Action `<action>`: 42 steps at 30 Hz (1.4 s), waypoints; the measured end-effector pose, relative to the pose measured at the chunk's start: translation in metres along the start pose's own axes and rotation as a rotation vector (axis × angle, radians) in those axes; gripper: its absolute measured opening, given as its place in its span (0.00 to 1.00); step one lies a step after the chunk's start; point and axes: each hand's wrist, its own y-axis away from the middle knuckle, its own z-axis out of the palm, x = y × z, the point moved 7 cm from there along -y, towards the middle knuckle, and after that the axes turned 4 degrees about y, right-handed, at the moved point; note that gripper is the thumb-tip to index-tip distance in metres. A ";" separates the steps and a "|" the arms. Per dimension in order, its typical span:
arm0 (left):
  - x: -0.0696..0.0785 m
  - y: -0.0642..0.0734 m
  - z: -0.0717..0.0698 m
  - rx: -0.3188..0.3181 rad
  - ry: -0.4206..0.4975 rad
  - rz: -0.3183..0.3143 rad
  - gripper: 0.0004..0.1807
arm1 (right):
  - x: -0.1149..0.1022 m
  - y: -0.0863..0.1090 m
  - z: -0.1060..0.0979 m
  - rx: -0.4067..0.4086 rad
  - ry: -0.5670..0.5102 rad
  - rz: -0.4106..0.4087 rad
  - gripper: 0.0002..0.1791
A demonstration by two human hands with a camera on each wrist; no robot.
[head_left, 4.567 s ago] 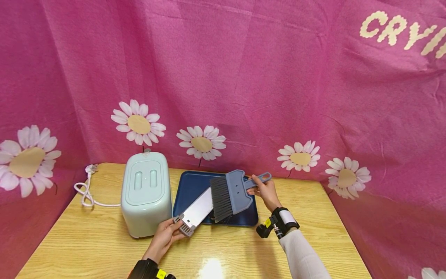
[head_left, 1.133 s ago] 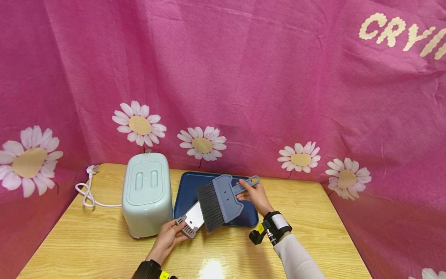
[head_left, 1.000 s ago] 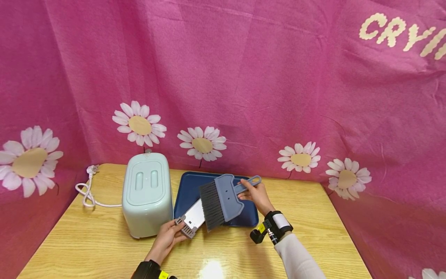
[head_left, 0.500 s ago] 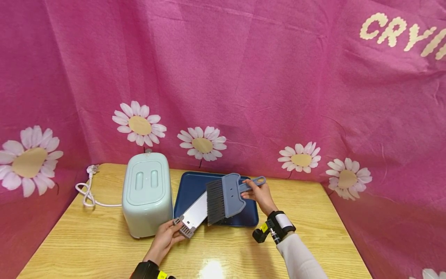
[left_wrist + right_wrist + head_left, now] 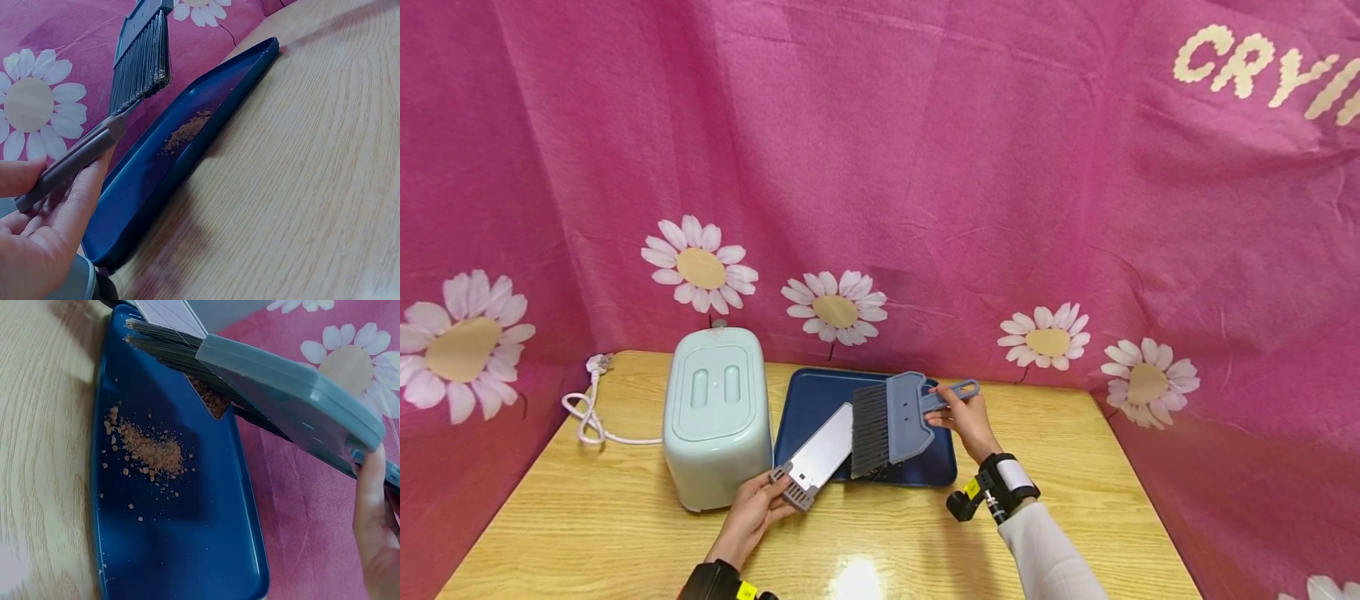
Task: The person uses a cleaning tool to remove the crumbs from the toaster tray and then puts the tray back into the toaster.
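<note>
My left hand grips the grey slotted end of a silver crumb tray, which slants over a dark blue tray. With my right hand I hold a blue-grey hand brush by its handle. Its dark bristles hang over the crumb tray's far end and hide part of it. In the right wrist view, brown crumbs show on the crumb tray below the bristles. A pile of crumbs lies in the blue tray, and bits cling to the bristle tips.
A pale mint toaster with a lid on top stands left of the blue tray. Its white cord lies coiled at the table's back left. A pink curtain with printed daisies hangs behind and at both sides.
The brush has moved right and slightly back over the past second, uncovering more of the crumb tray. The crumb tray has shifted slightly left. Both hands keep their holds.
</note>
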 end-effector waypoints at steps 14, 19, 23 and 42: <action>-0.001 -0.001 -0.002 0.006 -0.009 0.003 0.21 | 0.002 0.002 -0.010 0.023 0.032 0.016 0.20; -0.001 -0.001 -0.003 0.003 -0.010 0.005 0.21 | 0.004 0.001 -0.012 0.036 0.035 0.027 0.20; -0.001 -0.001 -0.003 0.007 -0.017 -0.002 0.21 | 0.004 0.001 -0.015 0.042 0.041 0.028 0.20; 0.000 0.000 -0.003 0.015 -0.003 -0.009 0.21 | 0.012 0.001 -0.028 0.096 0.044 0.058 0.18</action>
